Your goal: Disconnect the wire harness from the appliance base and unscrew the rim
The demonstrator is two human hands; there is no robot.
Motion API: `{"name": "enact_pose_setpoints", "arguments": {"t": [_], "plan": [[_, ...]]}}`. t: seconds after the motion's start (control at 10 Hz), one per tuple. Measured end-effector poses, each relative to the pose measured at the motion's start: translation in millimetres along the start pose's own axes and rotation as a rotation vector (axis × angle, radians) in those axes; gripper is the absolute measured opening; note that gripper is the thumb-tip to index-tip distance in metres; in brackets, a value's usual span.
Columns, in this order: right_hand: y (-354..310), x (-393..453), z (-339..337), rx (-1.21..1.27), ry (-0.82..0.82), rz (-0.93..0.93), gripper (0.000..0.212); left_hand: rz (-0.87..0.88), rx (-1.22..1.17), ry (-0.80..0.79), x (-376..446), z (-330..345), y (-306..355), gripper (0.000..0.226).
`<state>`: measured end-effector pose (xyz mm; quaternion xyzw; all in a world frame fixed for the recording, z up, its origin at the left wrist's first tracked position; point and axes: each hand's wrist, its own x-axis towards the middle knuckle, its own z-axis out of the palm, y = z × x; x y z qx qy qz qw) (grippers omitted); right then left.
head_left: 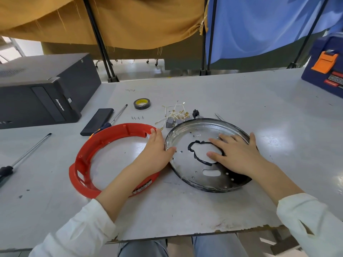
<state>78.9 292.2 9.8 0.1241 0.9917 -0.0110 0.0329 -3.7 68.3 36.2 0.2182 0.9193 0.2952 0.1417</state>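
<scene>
Head view, grey scuffed table (241, 101), fabric partitions (130, 21)

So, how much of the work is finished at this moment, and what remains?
Mostly done, it seems. The white wire harness lies loose on the grey table, apart from the round metal appliance base. The red plastic rim lies separate beside the base, with four small screws out. The left hand touches rim and base; the right hand rests flat inside the base. Little visibly remains.
</scene>
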Motion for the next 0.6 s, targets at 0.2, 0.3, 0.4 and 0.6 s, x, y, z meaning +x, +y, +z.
{"name": "enact_pose_setpoints", "arguments": {"t": [0.2,0.3,0.4,0.6], "plan": [[-4,-10,0,0.048,0.003,-0.025,0.061,0.075,0.015,-0.007,-14,-1,-5,0.06],[-8,-9,0,0.048,0.002,-0.022,0.059,0.12,0.03,0.007,-13,3,-5,0.054],[-10,-8,-4,0.063,-0.022,0.0,0.058,0.122,0.033,0.002,-11,2,-6,0.048],[-11,-14,-9,0.139,0.033,-0.008,0.053,0.179,0.078,0.144,-24,-1,-6,0.055]]}}
